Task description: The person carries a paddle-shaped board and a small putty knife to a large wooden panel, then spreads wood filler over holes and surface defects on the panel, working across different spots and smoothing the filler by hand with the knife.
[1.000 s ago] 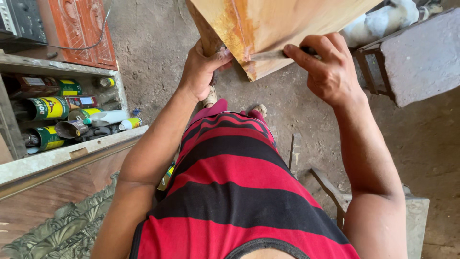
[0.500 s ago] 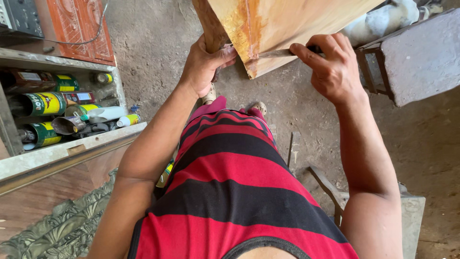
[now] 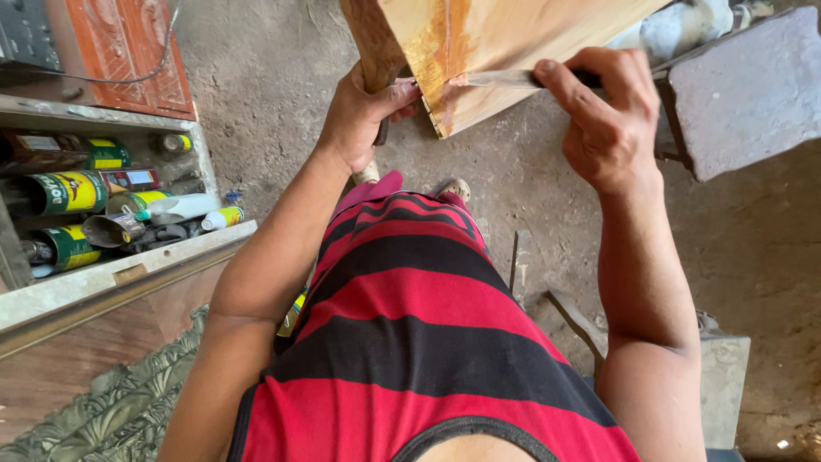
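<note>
While my right hand pinches a flat blade against the board, my left hand wraps tight round the board's left edge, thumb pressed on its face. The board tilts above the dirt floor. To my left, cans and a white bottle lie on a shelf.

A bare, dusty grey earthen floor fills the workshop, lit by soft daylight. At left, a low concrete-edged shelf holds green-and-yellow tins and a white plastic bottle. Behind it leans a carved reddish-orange wooden panel. A patterned green mat lies below; a grey stone slab sits at right.
</note>
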